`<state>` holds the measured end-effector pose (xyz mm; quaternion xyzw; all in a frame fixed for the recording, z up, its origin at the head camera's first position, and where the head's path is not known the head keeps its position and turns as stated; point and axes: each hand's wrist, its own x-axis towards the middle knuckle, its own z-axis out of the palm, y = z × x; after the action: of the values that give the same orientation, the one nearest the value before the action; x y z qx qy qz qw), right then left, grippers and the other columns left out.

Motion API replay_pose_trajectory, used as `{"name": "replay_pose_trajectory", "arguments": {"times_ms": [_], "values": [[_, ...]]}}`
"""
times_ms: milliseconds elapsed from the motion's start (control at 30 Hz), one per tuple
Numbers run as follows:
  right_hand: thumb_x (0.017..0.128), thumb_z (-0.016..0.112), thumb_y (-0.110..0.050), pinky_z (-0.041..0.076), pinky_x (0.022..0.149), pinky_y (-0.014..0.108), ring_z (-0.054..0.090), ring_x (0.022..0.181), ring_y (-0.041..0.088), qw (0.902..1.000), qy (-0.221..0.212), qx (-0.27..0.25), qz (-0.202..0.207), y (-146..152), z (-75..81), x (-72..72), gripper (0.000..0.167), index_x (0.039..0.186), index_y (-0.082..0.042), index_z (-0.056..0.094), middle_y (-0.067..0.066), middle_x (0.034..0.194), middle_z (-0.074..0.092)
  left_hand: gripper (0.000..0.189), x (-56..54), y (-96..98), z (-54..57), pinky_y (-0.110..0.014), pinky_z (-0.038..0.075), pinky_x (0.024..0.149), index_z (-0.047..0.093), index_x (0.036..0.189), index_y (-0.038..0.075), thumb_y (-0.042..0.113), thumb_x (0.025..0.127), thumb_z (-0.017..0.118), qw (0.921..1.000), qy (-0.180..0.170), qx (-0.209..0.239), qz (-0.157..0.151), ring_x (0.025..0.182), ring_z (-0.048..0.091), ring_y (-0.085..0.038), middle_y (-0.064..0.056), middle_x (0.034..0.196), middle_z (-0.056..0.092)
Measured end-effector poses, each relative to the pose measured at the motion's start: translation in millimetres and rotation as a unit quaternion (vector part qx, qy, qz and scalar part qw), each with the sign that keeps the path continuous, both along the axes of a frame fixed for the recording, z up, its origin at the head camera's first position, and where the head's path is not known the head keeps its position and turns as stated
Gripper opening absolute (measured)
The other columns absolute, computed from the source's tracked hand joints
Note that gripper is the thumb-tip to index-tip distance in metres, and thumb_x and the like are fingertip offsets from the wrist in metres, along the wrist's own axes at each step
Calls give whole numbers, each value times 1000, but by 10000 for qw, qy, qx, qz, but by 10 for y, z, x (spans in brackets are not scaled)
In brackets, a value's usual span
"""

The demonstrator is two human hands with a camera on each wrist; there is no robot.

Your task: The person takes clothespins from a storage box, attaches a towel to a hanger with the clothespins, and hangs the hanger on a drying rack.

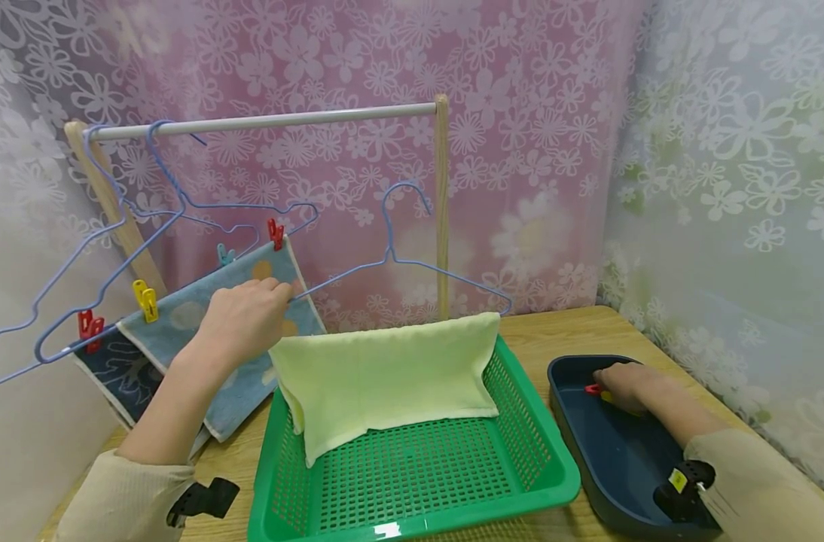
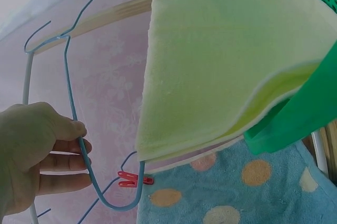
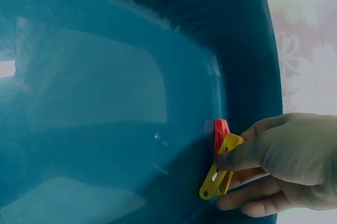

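And the left hand (image 1: 249,312) has thumb and fingers round one end of a blue hanger (image 1: 389,247), its hook up; a pale yellow-green towel (image 1: 392,380) drapes from it, at the green basket (image 1: 550,489); over in the dark blue tub (image 1: 615,444), the right hand (image 1: 629,382) pinches a yellow clothespin (image 3: 211,184), fingers nearly closed; a red clothespin (image 3: 220,129) sits right against it, and whether that's gripped too, I can't tell!

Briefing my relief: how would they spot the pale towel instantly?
Find the green basket. Over it, a blue hanger in the left hand bears a draped towel. Unlike the dark towel and dotted blue towel nearby, this one is plain, pale yellow-green.
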<state>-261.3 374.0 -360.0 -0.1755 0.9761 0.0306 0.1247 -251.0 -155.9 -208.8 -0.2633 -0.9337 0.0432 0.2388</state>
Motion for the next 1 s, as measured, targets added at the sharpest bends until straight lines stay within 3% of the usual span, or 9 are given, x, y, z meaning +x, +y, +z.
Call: {"name": "replay_pose_trajectory", "arguments": {"times_ms": [300, 733, 1000], "values": [[86, 61, -6, 41, 57, 36, 48, 59, 18, 9998, 171, -110, -20, 5, 18, 26, 16, 87, -7, 45, 3, 69, 48, 8, 2, 5, 4, -31, 37, 42, 59, 82, 5, 5, 88, 56, 10000, -51, -17, 2, 58, 49, -16, -4, 74, 54], [89, 53, -4, 37, 59, 36, 46, 61, 19, 9987, -154, -342, -349, 22, 65, 25, 13, 92, -4, 40, 4, 70, 46, 6, -3, 2, 1, -31, 38, 43, 59, 81, 6, 9, 84, 62, 9999, -93, -28, 43, 58, 49, -16, -3, 72, 52], [82, 63, -5, 42, 60, 37, 51, 66, 19, 9984, 505, -226, 69, -8, 99, 9, 17, 89, -3, 47, 4, 75, 51, 6, -10, -3, -2, -32, 39, 43, 58, 80, 6, 7, 86, 59, 10000, -72, -33, 60, 58, 49, -17, -4, 73, 52]]}}
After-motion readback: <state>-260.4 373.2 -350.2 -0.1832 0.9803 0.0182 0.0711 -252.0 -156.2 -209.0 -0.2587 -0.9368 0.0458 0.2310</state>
